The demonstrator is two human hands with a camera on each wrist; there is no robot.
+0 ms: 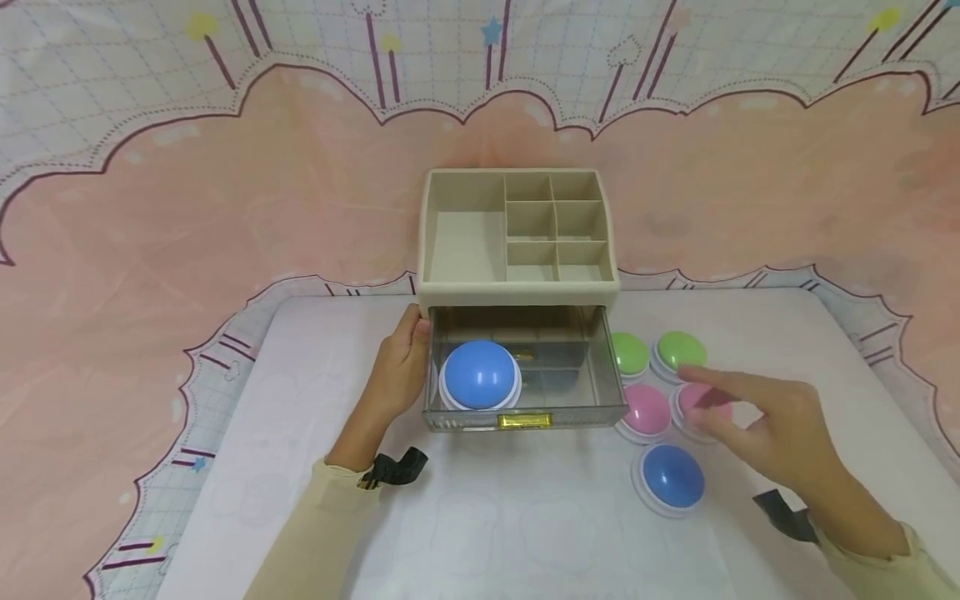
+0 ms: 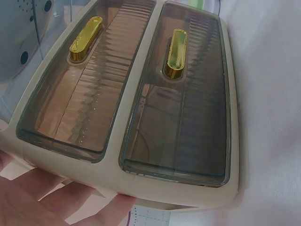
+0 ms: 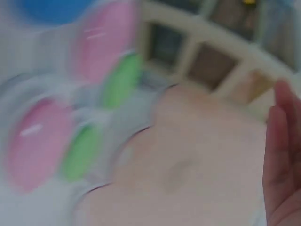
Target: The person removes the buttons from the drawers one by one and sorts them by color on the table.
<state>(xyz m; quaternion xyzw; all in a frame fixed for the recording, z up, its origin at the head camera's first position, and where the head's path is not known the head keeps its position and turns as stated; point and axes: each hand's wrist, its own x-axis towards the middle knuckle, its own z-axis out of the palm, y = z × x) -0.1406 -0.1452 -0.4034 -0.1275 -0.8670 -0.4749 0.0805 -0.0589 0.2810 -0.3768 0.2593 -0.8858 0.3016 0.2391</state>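
A beige desktop organizer (image 1: 517, 294) has its see-through top drawer (image 1: 585, 417) pulled out. In the drawer lies a blue dome-topped button (image 1: 480, 375) with a white base. My left hand (image 1: 401, 362) rests against the organizer's left side; its fingers (image 2: 70, 200) lie along the casing in the left wrist view. Over the table at the right, my right hand (image 1: 780, 425) has its fingers extended and holds nothing visible. Its fingertips overlap a pink button (image 1: 712, 402) in the head view. Another pink button (image 1: 647, 410) sits between that one and the drawer.
Two green buttons (image 1: 681, 350) stand behind the pink ones, one partly hidden by the drawer. A second blue button (image 1: 673, 477) sits nearer the front. Two lower drawers (image 2: 178, 117) with gold handles are closed. Compartments (image 1: 531, 221) divide the organizer's top.
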